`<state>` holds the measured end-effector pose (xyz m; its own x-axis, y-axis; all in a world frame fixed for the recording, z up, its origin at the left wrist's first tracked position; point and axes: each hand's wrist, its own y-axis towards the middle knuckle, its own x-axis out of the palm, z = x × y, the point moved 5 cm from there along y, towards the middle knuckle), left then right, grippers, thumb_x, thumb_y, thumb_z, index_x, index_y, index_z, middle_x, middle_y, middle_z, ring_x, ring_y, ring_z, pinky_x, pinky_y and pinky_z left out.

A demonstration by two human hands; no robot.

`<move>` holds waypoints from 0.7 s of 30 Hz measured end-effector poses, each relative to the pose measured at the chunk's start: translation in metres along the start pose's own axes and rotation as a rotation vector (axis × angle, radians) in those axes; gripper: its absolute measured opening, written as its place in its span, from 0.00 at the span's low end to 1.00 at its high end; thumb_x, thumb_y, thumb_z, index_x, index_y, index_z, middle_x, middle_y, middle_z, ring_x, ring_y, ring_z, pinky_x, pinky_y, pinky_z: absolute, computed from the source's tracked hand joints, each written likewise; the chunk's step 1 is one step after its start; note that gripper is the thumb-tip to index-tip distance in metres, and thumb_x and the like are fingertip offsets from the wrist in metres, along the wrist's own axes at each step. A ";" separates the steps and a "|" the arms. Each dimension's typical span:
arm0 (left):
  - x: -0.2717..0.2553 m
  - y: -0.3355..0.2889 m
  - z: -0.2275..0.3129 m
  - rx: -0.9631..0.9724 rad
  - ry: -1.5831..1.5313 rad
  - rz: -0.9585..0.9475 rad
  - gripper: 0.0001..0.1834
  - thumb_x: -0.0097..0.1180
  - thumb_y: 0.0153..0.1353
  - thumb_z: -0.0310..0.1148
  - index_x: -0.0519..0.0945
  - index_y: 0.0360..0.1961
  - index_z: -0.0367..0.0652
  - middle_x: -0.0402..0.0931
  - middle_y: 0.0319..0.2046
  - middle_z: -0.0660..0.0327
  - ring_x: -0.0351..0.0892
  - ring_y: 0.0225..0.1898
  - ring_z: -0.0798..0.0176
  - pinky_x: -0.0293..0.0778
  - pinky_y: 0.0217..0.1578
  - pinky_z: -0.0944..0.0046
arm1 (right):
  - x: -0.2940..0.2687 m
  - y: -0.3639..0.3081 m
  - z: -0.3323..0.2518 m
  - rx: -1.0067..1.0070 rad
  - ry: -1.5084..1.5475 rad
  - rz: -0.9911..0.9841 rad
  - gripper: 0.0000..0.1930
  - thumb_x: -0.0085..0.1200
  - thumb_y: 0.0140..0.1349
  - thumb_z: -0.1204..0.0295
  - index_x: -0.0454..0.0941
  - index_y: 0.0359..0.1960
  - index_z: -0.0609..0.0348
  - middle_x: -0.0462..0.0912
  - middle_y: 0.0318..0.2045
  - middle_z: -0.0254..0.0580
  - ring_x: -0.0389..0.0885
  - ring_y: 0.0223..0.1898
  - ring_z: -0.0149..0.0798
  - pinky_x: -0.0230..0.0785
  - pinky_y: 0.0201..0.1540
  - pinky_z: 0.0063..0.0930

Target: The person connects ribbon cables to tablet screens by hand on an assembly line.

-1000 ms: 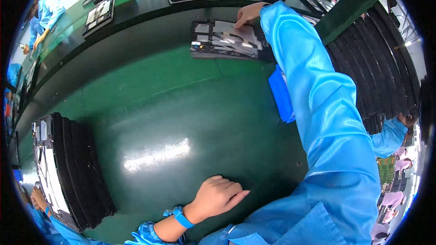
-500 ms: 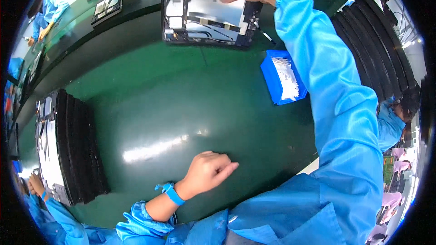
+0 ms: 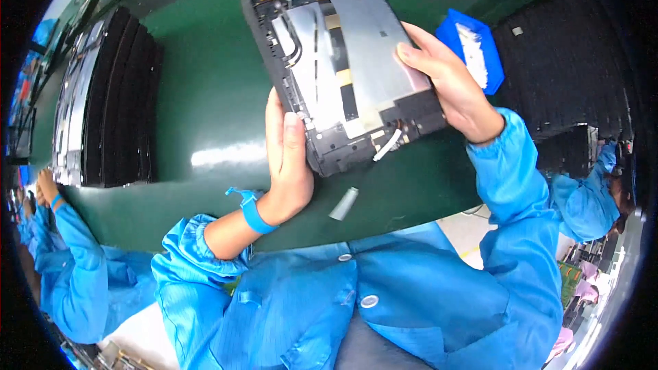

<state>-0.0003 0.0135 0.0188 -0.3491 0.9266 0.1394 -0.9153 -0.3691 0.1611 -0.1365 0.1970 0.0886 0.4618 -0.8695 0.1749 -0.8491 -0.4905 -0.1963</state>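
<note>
An opened tablet [image 3: 367, 48], with a black frame, silver panels and cables showing, is tilted above the table between both my hands. My left hand [image 3: 289, 171] holds its near left edge, with the thumb on the inner face and the other fingers partly hidden beneath. At the right edge, my right hand [image 3: 452, 82] grips it, thumb on a silver panel and fingertips hidden. A short white strip [image 3: 388, 145] sticks out at the tablet's near edge. Below it, a pale strip [image 3: 344, 204] lies on the green table [image 3: 205, 103].
A stack of similar black tablets [image 3: 103, 103] stands on the left. Behind my right hand is a blue bin [image 3: 493, 68] holding white sticks. Tall black stacks [image 3: 562, 62] rise at the right. Another person's hand [image 3: 46, 188] is by the left stack.
The tablet has come from the far edge toward me and turned. My left hand, formerly closed and apart from it, now holds it too. My view has shifted.
</note>
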 end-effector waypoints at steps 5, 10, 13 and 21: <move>-0.007 -0.021 0.021 0.007 0.375 -0.110 0.31 0.36 0.73 0.41 0.53 0.69 0.29 0.55 0.67 0.43 0.50 0.70 0.51 0.44 0.68 0.56 | 0.006 -0.037 0.027 -0.018 0.044 0.091 0.30 0.48 0.68 0.73 0.54 0.69 0.63 0.76 0.54 0.50 0.77 0.52 0.35 0.69 0.55 0.26; -0.004 -0.039 0.024 0.017 0.675 -0.230 0.28 0.37 0.72 0.36 0.58 0.67 0.28 0.53 0.68 0.37 0.42 0.73 0.40 0.34 0.69 0.48 | -0.002 -0.054 0.057 -0.070 -0.008 0.151 0.30 0.46 0.68 0.75 0.51 0.70 0.63 0.73 0.58 0.51 0.73 0.57 0.37 0.64 0.60 0.27; -0.003 -0.043 0.023 0.104 0.888 -0.310 0.27 0.38 0.71 0.34 0.60 0.66 0.28 0.53 0.68 0.38 0.41 0.73 0.38 0.34 0.69 0.45 | -0.010 -0.063 0.076 -0.207 -0.166 0.150 0.30 0.45 0.67 0.76 0.53 0.70 0.63 0.69 0.61 0.53 0.67 0.63 0.41 0.56 0.66 0.30; -0.002 -0.043 0.023 0.147 1.043 -0.406 0.25 0.43 0.65 0.28 0.66 0.63 0.30 0.56 0.68 0.40 0.43 0.72 0.35 0.35 0.69 0.41 | -0.012 -0.072 0.083 -0.328 -0.447 0.163 0.29 0.44 0.64 0.78 0.58 0.68 0.66 0.61 0.67 0.55 0.58 0.69 0.45 0.46 0.70 0.32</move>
<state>0.0442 0.0253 0.0342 -0.0914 0.5615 -0.8224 -0.9908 0.0315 0.1316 -0.0599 0.2375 0.0210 0.3219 -0.9070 -0.2715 -0.9204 -0.3670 0.1349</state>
